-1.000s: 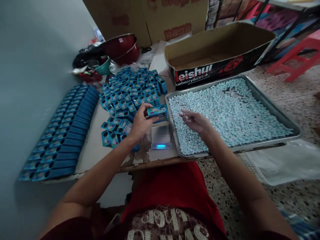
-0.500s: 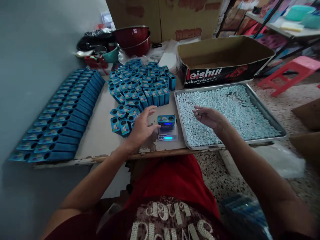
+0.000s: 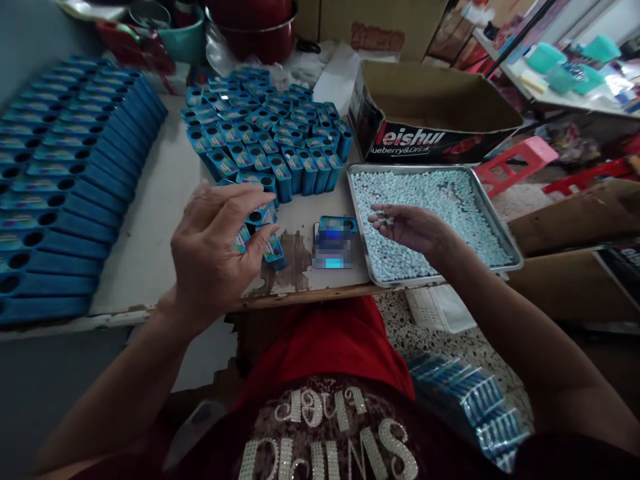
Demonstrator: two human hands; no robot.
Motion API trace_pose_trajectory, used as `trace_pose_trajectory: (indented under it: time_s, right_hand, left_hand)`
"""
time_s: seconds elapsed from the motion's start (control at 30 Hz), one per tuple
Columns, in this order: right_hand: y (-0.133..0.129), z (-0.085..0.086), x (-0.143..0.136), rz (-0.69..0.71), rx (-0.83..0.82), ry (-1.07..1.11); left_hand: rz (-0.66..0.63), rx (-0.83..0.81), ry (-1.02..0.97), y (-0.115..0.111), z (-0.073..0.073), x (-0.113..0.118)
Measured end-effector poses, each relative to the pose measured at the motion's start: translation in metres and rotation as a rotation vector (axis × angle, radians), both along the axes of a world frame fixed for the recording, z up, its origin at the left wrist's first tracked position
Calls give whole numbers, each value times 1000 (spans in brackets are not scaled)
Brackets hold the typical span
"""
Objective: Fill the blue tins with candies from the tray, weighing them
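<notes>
A small scale (image 3: 333, 253) with a lit display sits near the table's front edge, and a blue box (image 3: 345, 225) with a round hole rests on it. My left hand (image 3: 223, 243) is raised to the left of the scale, thumb and fingers apart, holding nothing. Behind it lie several loose blue boxes (image 3: 273, 248), partly hidden. My right hand (image 3: 407, 227), palm up with fingers curled, holds a few pale candies (image 3: 384, 219) above the metal tray (image 3: 371, 267) of pale blue candies (image 3: 450, 227).
Rows of blue boxes (image 3: 95, 180) stand at the left. More boxes (image 3: 270, 133) cluster at the back centre. An open cardboard box (image 3: 420, 143) is behind the tray. Red bowls (image 3: 260, 37) stand farther back. A red stool (image 3: 517, 163) is at the right.
The view has shifted. My left hand has moved left and up, away from the scale. My right hand has turned palm up, and candies now show in it.
</notes>
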State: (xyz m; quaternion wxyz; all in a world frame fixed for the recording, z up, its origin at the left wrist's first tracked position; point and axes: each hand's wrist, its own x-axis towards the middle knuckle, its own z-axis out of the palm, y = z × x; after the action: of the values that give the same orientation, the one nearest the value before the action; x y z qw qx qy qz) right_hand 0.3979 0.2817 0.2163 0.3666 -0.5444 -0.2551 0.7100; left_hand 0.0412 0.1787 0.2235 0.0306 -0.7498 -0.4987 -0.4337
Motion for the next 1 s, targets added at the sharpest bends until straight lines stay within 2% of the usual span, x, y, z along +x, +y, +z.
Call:
trace_pose_trajectory:
  time_s: [0.17, 0.27, 0.37, 0.5, 0.63, 0.83, 1.0]
  right_hand:
    - [6, -5, 1, 1, 6, -26]
    - [9, -5, 1, 63, 26, -58]
    - [9, -2, -2, 135, 64, -98]
    - [6, -1, -4, 224, 145, -120]
    - [5, -3, 0, 247, 180, -53]
    - [6, -12, 12, 270, 191, -10]
    - [4, -13, 13, 306, 335, -63]
  left_hand:
    - [5, -47, -30, 4, -1, -11]
    - [10, -89, -26, 6, -2, -13]
    - [-30, -154, 4, 9, -9, -11]
    - [-119, -218, 46, 17, -20, -4]
    - [-159, -296, 87, 28, -27, 5]
    - [-178, -342, 122, 39, -28, 19]
    - [-209, -338, 152, 52, -29, 38]
